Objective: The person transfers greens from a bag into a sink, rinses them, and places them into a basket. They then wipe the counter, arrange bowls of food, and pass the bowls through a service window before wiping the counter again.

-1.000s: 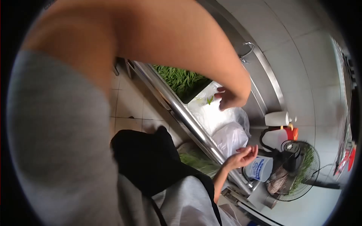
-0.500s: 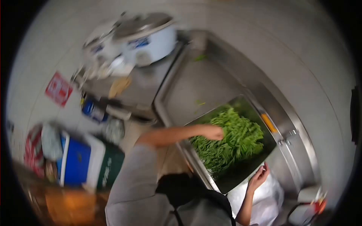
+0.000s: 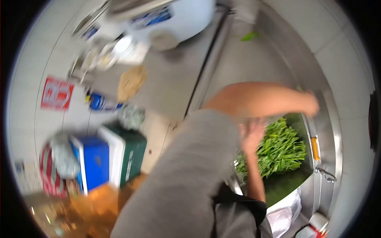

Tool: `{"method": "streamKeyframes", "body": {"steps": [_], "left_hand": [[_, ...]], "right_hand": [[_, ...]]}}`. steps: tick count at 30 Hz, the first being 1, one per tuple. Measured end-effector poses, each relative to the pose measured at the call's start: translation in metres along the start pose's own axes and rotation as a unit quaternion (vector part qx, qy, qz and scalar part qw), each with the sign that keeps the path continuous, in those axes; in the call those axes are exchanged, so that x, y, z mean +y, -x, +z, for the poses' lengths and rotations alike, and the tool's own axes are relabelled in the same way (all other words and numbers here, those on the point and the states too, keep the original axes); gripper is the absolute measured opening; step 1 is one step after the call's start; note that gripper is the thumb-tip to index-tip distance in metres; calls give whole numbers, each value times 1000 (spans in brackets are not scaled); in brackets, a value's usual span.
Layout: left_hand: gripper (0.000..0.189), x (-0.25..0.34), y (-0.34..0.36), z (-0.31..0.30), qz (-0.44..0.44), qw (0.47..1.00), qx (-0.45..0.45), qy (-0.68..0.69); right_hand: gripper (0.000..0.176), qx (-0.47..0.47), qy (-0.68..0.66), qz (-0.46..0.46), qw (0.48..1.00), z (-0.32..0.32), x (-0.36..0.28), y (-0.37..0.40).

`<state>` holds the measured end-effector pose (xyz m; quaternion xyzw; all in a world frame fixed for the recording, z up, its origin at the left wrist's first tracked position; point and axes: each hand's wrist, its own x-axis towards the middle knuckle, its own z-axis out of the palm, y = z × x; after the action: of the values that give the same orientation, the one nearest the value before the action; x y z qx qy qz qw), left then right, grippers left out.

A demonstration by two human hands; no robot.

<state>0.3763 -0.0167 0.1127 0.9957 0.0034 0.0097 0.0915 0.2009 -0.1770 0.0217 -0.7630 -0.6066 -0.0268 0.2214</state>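
My left hand [image 3: 308, 104], blurred by motion, reaches across to the far ledge of the steel sink [image 3: 270, 59]; whether it grips anything does not show. Below it, an orange-handled knife [image 3: 315, 148] lies along the ledge. Leafy greens [image 3: 281, 152] are heaped in a rectangular container [image 3: 287, 183] in the sink. My right hand [image 3: 253, 134] is at the near left side of the greens, with its fingers stretched out. The left forearm crosses just above those fingertips and partly hides them.
A tap [image 3: 326, 173] sits on the ledge. Clear plastic bags [image 3: 283, 216] lie beside the container. Left of the sink is a steel counter [image 3: 166, 75] with a large rice cooker [image 3: 182, 23] and a tan cloth-like piece [image 3: 132, 82]. Blue [image 3: 94, 162] and green [image 3: 133, 158] boxes stand farther left.
My left hand has moved from above the greens to the sink's far ledge. My right hand has gone from the container's near right side to its left side. The view has shifted.
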Motion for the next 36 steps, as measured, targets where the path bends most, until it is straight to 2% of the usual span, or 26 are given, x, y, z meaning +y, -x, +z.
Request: {"method": "streamKeyframes", "body": {"steps": [1,2,3,5,6,7,8,10,12,15,16,17,18,19,20,22,23,25,26,27,28,29,30,32,33,36], "left_hand": [[25,-40,39,-7,-46,983,100,145],[32,-80,78,-7,-67,956,236,163],[31,-110,118,-19,-153,904,339,211],[32,-205,163,9,-276,852,443,50],[41,-239,183,12,-357,862,353,77],[51,-263,194,25,-446,850,279,-37],[57,-295,195,44,-480,842,246,26],[61,-304,182,41,-438,871,191,110],[62,-293,165,62,-370,915,151,63],[65,-243,175,84,-263,959,104,17],[66,-218,189,83,-209,974,75,35],[66,-189,208,82,-154,985,47,56],[66,-156,231,79,-109,988,14,111],[67,-132,249,75,-64,984,-21,167],[67,-127,254,67,-64,983,-26,167],[66,-133,268,50,-191,971,35,143],[66,-150,262,56,-325,930,79,154],[63,-201,236,68,-392,894,215,-2],[62,-231,215,72,-427,877,218,5],[61,-245,206,79,-463,861,211,17],[61,-249,205,79,-452,868,205,24],[60,-250,202,77,-407,893,180,70],[59,-242,210,80,-366,913,140,113],[57,-202,231,88,-277,946,91,140],[59,-178,238,94,-224,959,68,162],[83,-89,241,96,-40,984,-9,174]], "right_hand": [[53,-17,-2,24,1000,5,-17,-9],[53,-51,-4,42,998,12,-26,-14],[53,-79,-11,62,995,19,-28,-23],[52,-59,-11,109,992,11,-20,-30],[51,-54,-18,118,991,3,-14,-35],[47,-37,-6,141,989,-10,-2,-37],[45,-14,1,172,985,-16,17,-37],[39,53,7,232,971,-32,64,-33],[48,138,139,203,959,-33,141,-19],[61,42,320,311,894,-59,256,-8],[65,35,322,343,882,-69,270,-15],[67,-25,321,376,869,-75,287,-16],[65,-30,333,353,874,-67,320,-4],[63,-28,298,350,888,-74,320,-10],[61,-24,260,348,900,-79,321,-12],[58,-11,328,344,880,-75,337,-10],[52,-24,331,342,879,-78,336,-12],[46,-9,317,314,895,-78,338,-9],[46,2,320,294,901,-79,343,1],[45,-45,304,299,903,-83,343,9],[45,-90,289,306,903,-88,343,15],[42,-39,181,275,943,-91,338,26],[40,-28,157,242,957,-93,337,36],[39,-64,130,306,941,-111,300,39],[37,-43,129,294,946,-114,292,49],[35,-30,75,299,951,-124,260,78]]}}
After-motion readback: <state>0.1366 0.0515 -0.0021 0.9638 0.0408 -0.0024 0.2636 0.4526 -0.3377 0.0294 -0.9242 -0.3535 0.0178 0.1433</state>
